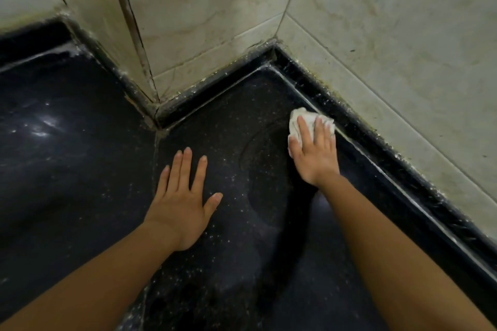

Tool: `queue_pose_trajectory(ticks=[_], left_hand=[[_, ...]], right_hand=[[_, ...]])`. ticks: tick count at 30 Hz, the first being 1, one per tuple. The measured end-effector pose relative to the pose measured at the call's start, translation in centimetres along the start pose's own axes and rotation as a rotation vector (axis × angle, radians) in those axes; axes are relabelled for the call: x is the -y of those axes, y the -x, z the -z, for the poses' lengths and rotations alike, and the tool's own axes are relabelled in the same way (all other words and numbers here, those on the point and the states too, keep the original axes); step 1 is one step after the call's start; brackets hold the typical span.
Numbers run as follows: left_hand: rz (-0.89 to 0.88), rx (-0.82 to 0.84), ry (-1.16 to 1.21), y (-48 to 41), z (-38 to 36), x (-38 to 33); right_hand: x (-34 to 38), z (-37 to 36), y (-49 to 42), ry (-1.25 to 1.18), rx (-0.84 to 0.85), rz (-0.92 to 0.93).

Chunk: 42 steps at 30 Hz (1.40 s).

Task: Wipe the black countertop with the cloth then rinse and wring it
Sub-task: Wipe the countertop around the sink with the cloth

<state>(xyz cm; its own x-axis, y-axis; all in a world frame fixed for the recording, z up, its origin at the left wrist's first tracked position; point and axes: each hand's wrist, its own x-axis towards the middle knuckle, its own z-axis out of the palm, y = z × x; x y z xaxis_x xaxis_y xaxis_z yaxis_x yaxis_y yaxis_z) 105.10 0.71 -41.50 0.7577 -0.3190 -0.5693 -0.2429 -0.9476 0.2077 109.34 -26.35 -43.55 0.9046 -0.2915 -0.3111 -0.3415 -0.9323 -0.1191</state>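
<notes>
The black speckled countertop (231, 121) fills the lower part of the head view. A crumpled white cloth (304, 118) lies on it near the raised right edge. My right hand (313, 150) presses flat on the cloth, fingers spread over it, so most of the cloth is hidden under the palm. Curved wet wipe marks show just left of that hand. My left hand (183, 201) rests flat on the counter at centre left, fingers apart, holding nothing.
Beige tiled walls (390, 48) rise behind and to the right, and a tiled column corner (150, 83) juts into the counter. A raised black lip (376, 153) with grimy grout runs along the wall. A light reflection (40, 126) shines at left.
</notes>
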Motion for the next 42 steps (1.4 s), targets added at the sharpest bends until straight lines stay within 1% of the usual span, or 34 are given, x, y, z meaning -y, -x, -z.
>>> queue_pose_trajectory(ticks=[3,6,8,13,16,18,20,22,25,28,30,32,34,37,39,42], left_hand=[[0.006,0.0,-0.014,0.0,-0.1,0.0],[0.008,-0.001,-0.019,0.0,-0.1,0.0],[0.008,0.002,-0.019,0.0,-0.1,0.0],[0.008,0.014,-0.012,-0.1,0.1,0.0],[0.006,0.018,-0.004,-0.1,0.1,0.0],[0.005,0.017,-0.002,-0.1,0.1,0.0],[-0.001,0.013,-0.006,-0.1,0.1,0.0],[-0.011,0.003,-0.006,-0.1,0.1,0.1],[-0.014,-0.007,0.005,-0.1,0.1,0.1],[-0.022,-0.026,0.015,-0.2,-0.2,0.3],[-0.029,-0.03,0.03,-0.3,-0.4,0.4],[-0.028,-0.026,0.035,-0.3,-0.5,0.5],[-0.026,-0.029,0.028,-0.3,-0.5,0.4],[-0.027,-0.039,0.014,-0.4,-0.5,0.4],[-0.025,-0.039,0.006,-0.4,-0.5,0.3],[-0.022,-0.029,0.002,-0.4,-0.4,0.3]], right_hand=[[4.0,0.1,-2.3,-0.036,0.015,-0.072],[6.6,0.0,-3.4,-0.031,0.015,-0.019],[7.3,-0.1,-3.0,-0.013,0.022,0.068],[7.5,-1.2,1.5,0.068,0.058,0.394],[5.8,-1.8,5.2,0.078,0.095,0.561],[3.6,-1.9,6.6,0.128,0.108,0.626],[1.3,-1.6,6.5,0.176,0.101,0.611],[-0.5,-0.9,5.1,0.184,0.069,0.496],[-1.3,-0.2,1.9,0.106,0.01,0.305],[0.5,0.2,-1.6,0.064,-0.03,0.197],[2.7,0.6,-3.7,0.026,-0.024,0.128],[5.1,0.8,-5.2,0.008,-0.005,0.097],[7.1,0.8,-6.1,0.017,0.021,0.122],[9.0,0.6,-5.7,0.042,0.039,0.213],[9.6,0.3,-4.6,0.079,0.047,0.31],[9.8,-0.4,-1.5,0.112,0.071,0.511]])
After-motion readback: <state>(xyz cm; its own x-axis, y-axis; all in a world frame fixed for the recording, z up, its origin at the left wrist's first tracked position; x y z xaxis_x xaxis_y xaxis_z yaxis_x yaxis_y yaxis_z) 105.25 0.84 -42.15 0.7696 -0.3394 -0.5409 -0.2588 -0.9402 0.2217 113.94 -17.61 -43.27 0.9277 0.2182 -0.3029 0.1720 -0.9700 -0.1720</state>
